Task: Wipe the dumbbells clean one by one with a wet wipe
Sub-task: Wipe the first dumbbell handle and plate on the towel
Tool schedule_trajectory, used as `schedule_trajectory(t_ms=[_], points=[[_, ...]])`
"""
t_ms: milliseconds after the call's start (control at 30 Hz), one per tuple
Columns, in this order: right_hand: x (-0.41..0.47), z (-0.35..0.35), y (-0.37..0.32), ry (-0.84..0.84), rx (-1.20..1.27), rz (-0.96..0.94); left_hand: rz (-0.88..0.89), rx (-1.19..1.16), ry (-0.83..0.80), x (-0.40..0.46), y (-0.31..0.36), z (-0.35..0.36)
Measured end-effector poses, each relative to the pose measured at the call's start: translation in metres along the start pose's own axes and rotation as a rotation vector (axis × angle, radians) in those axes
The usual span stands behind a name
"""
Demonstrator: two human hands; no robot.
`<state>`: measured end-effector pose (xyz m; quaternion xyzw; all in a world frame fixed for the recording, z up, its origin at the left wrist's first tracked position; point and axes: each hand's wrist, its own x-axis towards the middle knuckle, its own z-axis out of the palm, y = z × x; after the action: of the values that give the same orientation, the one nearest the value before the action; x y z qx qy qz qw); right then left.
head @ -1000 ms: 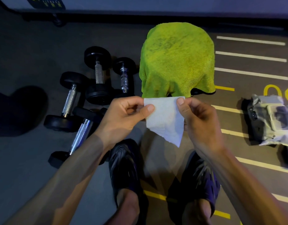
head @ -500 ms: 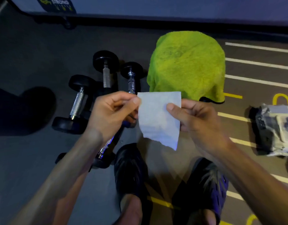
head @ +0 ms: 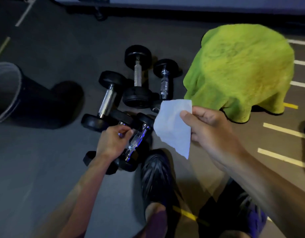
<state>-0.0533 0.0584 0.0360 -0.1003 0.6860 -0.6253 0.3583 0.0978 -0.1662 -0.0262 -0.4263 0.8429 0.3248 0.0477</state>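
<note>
The right hand pinches the wet wipe by its upper right edge, thumb on top, so the sheet hangs loose in the air just right of the dumbbells. Those lie in a cluster on the floor — five by my count. The left hand is down on the nearest ones, fingers curled around a chrome handle — grip looks closed, though it's blurry.

Single head-worn camera looks steeply down, close over the floor
</note>
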Motion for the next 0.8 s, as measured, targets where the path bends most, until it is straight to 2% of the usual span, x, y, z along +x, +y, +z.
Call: schedule_trajectory(t_ms=[167,300,567,800], points=[[-0.003,-0.008,0.017,0.085,-0.048,0.047,-0.061,0.258,-0.059,0.012,0.011,0.017],[-0.006,-0.005,0.029,0.073,-0.059,0.087,-0.090,0.434,-0.096,0.016,0.025,0.022],[-0.008,-0.003,0.037,0.062,-0.048,0.171,-0.122,0.375,-0.056,0.018,0.032,0.033],[-0.011,-0.009,0.043,0.086,-0.011,0.171,-0.077,0.445,-0.087,0.018,0.042,0.045]])
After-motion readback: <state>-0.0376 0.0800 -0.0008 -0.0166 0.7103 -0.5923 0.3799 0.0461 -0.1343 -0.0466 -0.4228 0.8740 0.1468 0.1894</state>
